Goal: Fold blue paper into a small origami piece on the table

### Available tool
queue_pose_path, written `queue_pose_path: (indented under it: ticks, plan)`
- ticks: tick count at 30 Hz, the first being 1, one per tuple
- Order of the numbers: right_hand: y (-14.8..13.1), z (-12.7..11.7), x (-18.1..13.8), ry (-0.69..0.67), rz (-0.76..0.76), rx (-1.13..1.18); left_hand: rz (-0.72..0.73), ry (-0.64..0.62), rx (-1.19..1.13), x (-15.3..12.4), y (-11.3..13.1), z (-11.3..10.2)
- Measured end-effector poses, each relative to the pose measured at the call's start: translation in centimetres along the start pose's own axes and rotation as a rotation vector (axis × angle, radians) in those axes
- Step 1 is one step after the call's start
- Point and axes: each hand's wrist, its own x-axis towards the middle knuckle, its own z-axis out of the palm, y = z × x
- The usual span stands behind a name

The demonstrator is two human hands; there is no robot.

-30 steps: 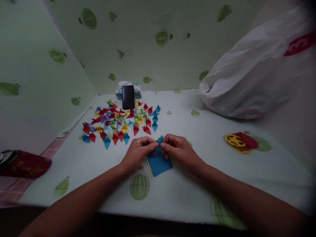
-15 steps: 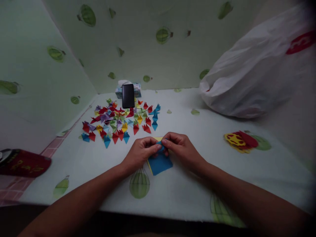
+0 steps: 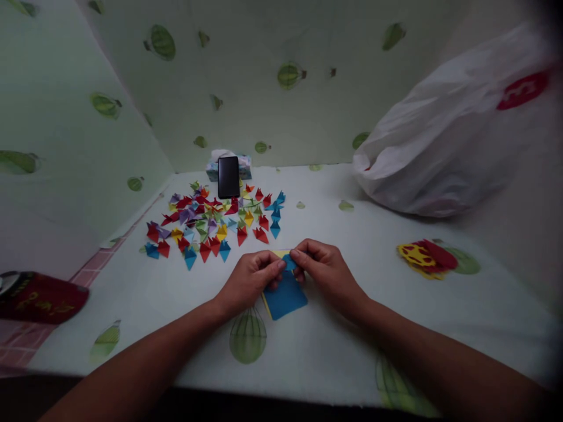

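Between my two hands is a small folded piece of blue paper (image 3: pixel 289 262). My left hand (image 3: pixel 257 275) pinches its left side with thumb and fingers. On the other side, my right hand (image 3: pixel 323 266) grips it between thumb and index finger. Its exact folds are partly hidden by the fingertips. Beneath the hands lies a blue paper square (image 3: pixel 287 298) on top of yellow paper (image 3: pixel 266 305), whose edge shows at the left. Beyond my left hand, many small folded paper figures (image 3: pixel 214 243) in red, blue, yellow, green and purple are spread on the table.
A black phone (image 3: pixel 228 177) leans against a tissue box (image 3: pixel 245 169) at the back. To the right are a large white plastic bag (image 3: pixel 431 152) and red and yellow paper cutouts (image 3: pixel 424 258). A red can (image 3: pixel 41 299) is at the left edge of the patterned table cover (image 3: pixel 343 357).
The view has tilted slightly, so the scene sits a little lower. My fingers have shifted slightly apart, showing more of the folded blue paper between them.
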Motion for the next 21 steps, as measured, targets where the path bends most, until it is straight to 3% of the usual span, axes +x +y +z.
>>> queue_pose_path:
  ticks: [5,9,15,21]
  plan:
    - [0.32,0.11,0.29,-0.027,0.027,0.129,0.112,0.139,0.144,-0.15,0.52,-0.23]
    - [0.64,0.17,0.41,-0.003,0.026,0.188,0.125,0.201,0.082,0.02,0.12,-0.36]
    - [0.69,0.27,0.3,0.043,0.018,0.225,0.198,0.243,-0.153,0.29,-0.35,0.06]
    - [0.83,0.58,0.14,0.043,0.016,0.226,0.269,0.251,-0.033,0.07,-0.3,-0.08]
